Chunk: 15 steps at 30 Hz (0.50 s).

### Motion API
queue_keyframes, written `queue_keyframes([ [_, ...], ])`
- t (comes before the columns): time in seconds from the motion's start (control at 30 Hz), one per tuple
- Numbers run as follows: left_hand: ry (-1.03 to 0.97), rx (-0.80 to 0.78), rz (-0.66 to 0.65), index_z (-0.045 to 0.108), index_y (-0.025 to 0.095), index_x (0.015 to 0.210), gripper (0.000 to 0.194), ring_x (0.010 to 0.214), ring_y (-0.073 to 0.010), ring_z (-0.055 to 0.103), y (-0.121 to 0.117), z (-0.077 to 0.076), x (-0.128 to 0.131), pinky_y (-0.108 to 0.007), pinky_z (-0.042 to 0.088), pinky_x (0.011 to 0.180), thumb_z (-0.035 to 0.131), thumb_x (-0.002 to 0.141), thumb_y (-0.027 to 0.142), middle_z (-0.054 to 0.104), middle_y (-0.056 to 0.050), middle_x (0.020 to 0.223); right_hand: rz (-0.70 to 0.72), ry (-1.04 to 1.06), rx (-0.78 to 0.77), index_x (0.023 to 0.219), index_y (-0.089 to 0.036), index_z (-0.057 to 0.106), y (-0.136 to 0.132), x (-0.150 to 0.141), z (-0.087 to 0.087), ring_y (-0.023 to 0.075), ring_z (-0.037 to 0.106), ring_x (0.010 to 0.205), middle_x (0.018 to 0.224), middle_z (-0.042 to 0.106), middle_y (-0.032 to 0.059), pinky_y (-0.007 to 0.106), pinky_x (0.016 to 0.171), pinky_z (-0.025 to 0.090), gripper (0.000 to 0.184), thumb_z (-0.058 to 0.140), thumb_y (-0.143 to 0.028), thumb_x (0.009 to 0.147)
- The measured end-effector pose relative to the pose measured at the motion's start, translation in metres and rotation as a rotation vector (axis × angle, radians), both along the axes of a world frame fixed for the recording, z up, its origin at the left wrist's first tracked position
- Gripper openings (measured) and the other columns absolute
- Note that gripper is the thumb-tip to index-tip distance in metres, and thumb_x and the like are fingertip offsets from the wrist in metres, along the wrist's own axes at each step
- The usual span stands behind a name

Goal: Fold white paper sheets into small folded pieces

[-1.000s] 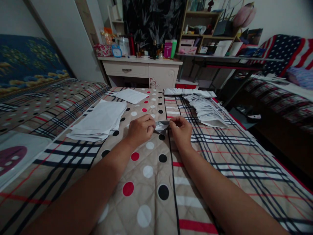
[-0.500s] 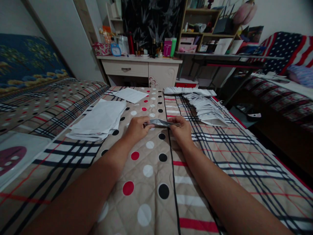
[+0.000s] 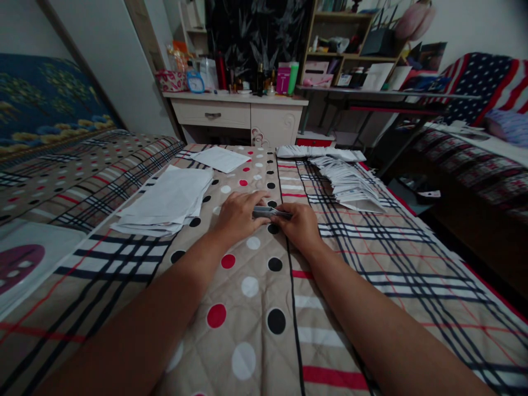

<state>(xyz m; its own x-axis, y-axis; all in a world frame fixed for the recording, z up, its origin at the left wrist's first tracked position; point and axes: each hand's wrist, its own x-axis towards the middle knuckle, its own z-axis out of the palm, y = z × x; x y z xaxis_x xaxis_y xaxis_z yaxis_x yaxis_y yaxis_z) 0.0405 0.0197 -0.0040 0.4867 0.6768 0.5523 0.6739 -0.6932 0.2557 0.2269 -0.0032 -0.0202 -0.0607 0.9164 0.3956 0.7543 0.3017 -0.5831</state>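
Note:
Between my hands, just above the middle of the bed cover, is a folded piece of paper (image 3: 263, 211), greyish and seen nearly edge-on. My left hand (image 3: 240, 217) pinches its left part, thumb below and fingers over the top. On the other side, my right hand (image 3: 300, 221) grips the right end between thumb and fingers. A stack of white paper sheets (image 3: 165, 195) lies to the left of my left hand. Beyond my right hand sits a fanned row of folded papers (image 3: 348, 184), with a bundle of folded paper (image 3: 319, 153) behind it.
A flat white paper (image 3: 220, 159) lies near the far edge of the patterned bed cover (image 3: 256, 330). At the left edge is a white bag (image 3: 37, 258) with a purple print. Past the bed stands a white dresser (image 3: 235, 114) carrying bottles and boxes.
My hands have come closer together, and the paper between them now looks shorter and more closed. My left fingers have moved right over its top. The stacks stay in place.

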Motion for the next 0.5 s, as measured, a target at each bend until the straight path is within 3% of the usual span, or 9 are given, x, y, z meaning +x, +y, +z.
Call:
queue_keyframes([
  [0.07,0.091,0.007,-0.046,0.064,0.02,0.116,0.047,0.098,-0.0263,0.067,-0.0024,0.0039,0.004,-0.042,0.04,0.09,0.08,0.073,0.03,0.075,-0.007,0.103,0.032,-0.045,0.031,0.088,-0.021,0.078,-0.0015,-0.0014,0.0029,0.0198,0.067,0.071,0.078,0.076,0.0045,0.027,0.063,0.041,0.013,0.071,-0.024,0.078],
  [0.13,0.136,-0.02,-0.047,0.069,0.02,0.105,0.033,0.097,-0.0272,0.067,-0.0027,0.0048,0.0069,-0.044,0.039,0.091,0.079,0.076,0.031,0.076,-0.007,0.102,0.074,-0.076,0.055,0.083,-0.02,0.078,-0.0029,-0.0026,0.0053,0.0194,0.067,0.072,0.077,0.076,0.0046,0.027,0.065,0.041,0.01,0.068,-0.02,0.079],
  [0.3,0.006,-0.128,0.031,0.074,0.021,0.089,0.016,0.089,-0.0242,0.069,0.002,-0.0017,0.0078,-0.042,0.039,0.088,0.079,0.076,0.027,0.077,-0.004,0.091,0.086,-0.104,0.067,0.084,-0.021,0.078,-0.0042,-0.0044,0.0067,0.02,0.068,0.076,0.082,0.077,0.0053,0.027,0.067,0.042,0.012,0.067,-0.02,0.081],
  [0.5,-0.088,-0.173,0.008,0.073,0.02,0.075,0.007,0.078,-0.0207,0.067,0.0037,-0.004,0.0069,-0.039,0.04,0.084,0.079,0.075,0.025,0.076,-0.002,0.08,0.018,0.016,0.024,0.081,-0.022,0.078,-0.0036,-0.0057,0.0011,0.0203,0.068,0.071,0.078,0.077,0.0048,0.027,0.063,0.042,0.008,0.072,-0.026,0.078],
])
